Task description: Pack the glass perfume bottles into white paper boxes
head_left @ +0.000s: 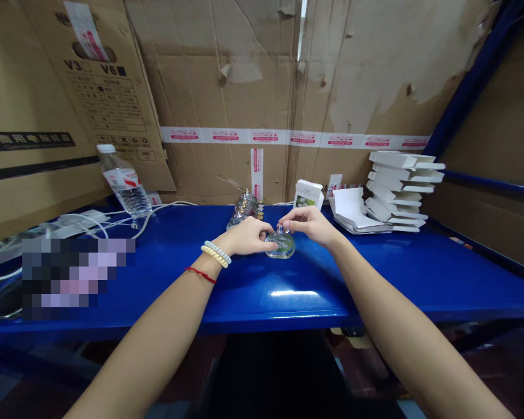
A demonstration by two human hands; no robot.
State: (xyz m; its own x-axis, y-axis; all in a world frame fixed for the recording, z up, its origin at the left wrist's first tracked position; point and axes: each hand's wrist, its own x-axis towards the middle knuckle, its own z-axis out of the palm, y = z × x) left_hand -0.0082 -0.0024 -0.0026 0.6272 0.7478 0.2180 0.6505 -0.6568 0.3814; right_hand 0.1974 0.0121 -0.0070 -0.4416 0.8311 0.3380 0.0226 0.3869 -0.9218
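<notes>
A small clear glass perfume bottle [282, 247] stands on the blue shelf [288, 291] in the middle. My left hand [247, 235] grips the bottle's left side; bead bracelets and a red string circle that wrist. My right hand [308, 222] pinches the bottle's cap or neck from above. Just behind my left hand stands a cluster of several more glass bottles [244, 208]. A small white carton with a green picture [307, 195] stands upright behind my right hand.
A stack of flat and folded white cartons [395, 189] lies at the back right. A plastic water bottle [124, 183] leans at the back left beside white cables [113, 220] and a power strip. Cardboard sheets wall the back and sides.
</notes>
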